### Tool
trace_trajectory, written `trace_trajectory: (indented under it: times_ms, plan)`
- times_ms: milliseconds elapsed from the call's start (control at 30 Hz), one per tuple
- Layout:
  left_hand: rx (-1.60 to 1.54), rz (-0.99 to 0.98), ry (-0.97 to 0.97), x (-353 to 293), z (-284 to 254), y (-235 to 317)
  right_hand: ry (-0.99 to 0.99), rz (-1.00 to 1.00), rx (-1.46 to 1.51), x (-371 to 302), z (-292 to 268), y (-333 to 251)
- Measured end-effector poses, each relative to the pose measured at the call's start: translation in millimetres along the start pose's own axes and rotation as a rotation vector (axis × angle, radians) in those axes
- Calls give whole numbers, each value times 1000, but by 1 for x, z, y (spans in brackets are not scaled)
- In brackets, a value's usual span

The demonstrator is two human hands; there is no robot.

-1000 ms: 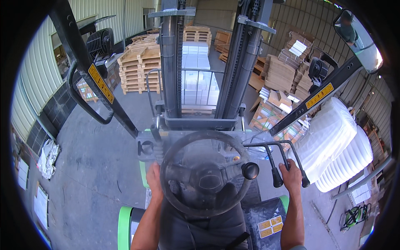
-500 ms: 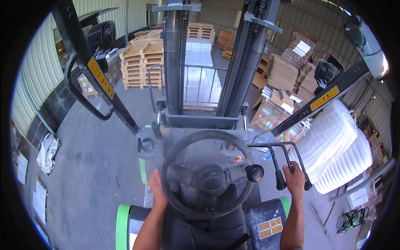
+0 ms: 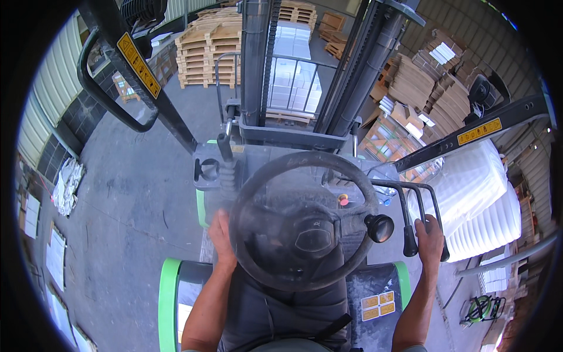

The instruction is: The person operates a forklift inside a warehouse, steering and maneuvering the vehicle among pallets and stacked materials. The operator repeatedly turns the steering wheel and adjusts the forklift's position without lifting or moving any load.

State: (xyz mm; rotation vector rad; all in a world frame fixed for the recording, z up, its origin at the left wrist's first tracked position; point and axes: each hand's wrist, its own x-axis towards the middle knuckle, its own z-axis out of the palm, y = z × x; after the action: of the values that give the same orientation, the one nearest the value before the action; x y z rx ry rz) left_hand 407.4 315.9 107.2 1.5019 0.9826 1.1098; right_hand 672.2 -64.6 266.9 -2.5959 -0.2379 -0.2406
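My left hand [image 3: 221,237] wrapped on left rim of steering wheel [image 3: 305,220]. My right hand [image 3: 430,239] closed around 2 of the black control levers [image 3: 409,234], just right of wheel. Levers stand upright, knobs nearest right hand; mast [image 3: 305,70] dead ahead.

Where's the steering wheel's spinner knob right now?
Head view: the black spinner knob sits on the steering wheel's right rim, between the wheel hub and the black control levers at the right hand.
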Motion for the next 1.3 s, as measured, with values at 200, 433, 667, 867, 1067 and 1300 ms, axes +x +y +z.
trace_trajectory:
  times_ms: [200,433,667,867,1067,1300]
  plan:
    - [-9,66,1,-52,-39,-4,14,24,18,-62,-24,30]
    - [42,63,5,-75,-56,-15,8,30,36,-90,-27,39]
    - [63,128,-46,-55,-58,11,0,33,54,-89,-20,43]
    - [94,187,-83,-34,-50,18,-188,35,309,-82,-33,48]
    - [66,88,-52,-39,-50,5,-421,106,476,-75,-43,47]
    - [-43,86,-45,-27,-45,-10,-345,87,473,-76,-16,56]
